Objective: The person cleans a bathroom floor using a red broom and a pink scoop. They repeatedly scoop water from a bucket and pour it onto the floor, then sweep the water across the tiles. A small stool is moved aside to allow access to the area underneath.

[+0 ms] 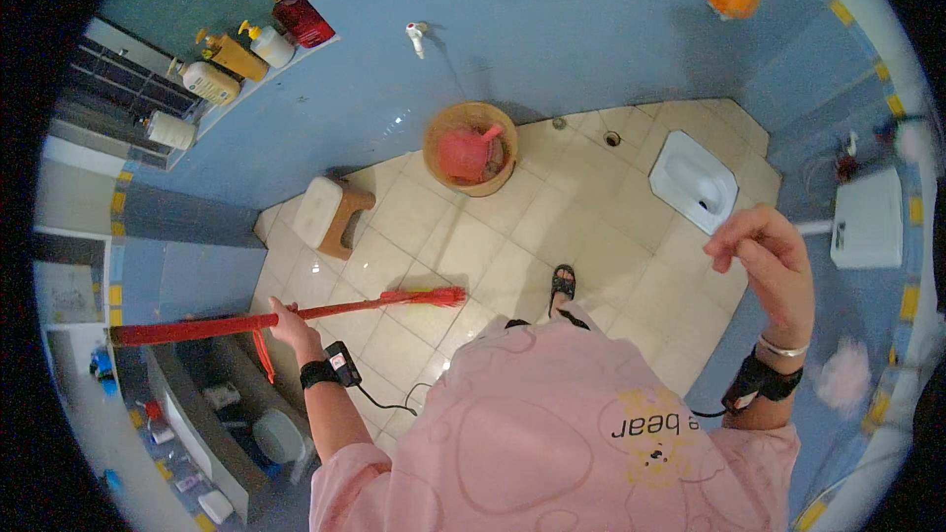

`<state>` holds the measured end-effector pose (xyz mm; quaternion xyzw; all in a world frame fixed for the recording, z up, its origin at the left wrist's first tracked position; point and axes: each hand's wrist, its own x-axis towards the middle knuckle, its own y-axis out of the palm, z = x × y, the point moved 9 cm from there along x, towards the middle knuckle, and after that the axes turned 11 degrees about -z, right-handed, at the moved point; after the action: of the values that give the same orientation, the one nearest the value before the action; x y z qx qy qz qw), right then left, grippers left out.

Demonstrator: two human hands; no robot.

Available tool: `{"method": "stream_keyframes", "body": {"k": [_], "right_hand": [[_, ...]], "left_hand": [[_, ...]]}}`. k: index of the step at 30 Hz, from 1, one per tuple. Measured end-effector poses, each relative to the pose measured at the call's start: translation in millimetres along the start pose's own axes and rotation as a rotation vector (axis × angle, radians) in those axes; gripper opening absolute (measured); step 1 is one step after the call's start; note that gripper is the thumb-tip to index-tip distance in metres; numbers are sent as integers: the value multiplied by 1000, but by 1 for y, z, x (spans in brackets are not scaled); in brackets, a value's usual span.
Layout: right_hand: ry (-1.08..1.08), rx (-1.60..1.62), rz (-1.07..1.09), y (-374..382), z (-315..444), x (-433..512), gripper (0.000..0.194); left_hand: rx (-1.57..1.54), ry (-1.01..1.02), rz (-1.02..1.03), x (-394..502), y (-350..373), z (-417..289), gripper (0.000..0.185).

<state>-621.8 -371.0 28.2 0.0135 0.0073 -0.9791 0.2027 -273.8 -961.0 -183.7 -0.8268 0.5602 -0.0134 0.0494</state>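
My left hand [294,326] is closed around the red handle of a broom [340,307], whose red and yellow-green bristle head reaches over the tiled floor at the centre left. An orange-red loop hangs from the handle beside the hand. At the right, my right hand [765,251] is raised with bent fingers, and nothing shows in it; in the picture it lies just below a white squat toilet [695,177]. Both wrists carry black straps with small devices and cables.
A tan bucket [436,162] holding a pink dipper [464,154] stands by the blue wall, under a white tap [417,38]. Left of it is a brown and white stool [321,214]. Pump bottles [273,46] line a ledge. A white cistern [868,218] hangs at the right.
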Motion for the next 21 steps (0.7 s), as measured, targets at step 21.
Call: {"method": "stream_keyframes", "body": {"k": [21], "right_hand": [[105, -659, 803, 284, -58, 240, 18]], "left_hand": [[219, 299, 613, -68, 336, -7, 30]]}}
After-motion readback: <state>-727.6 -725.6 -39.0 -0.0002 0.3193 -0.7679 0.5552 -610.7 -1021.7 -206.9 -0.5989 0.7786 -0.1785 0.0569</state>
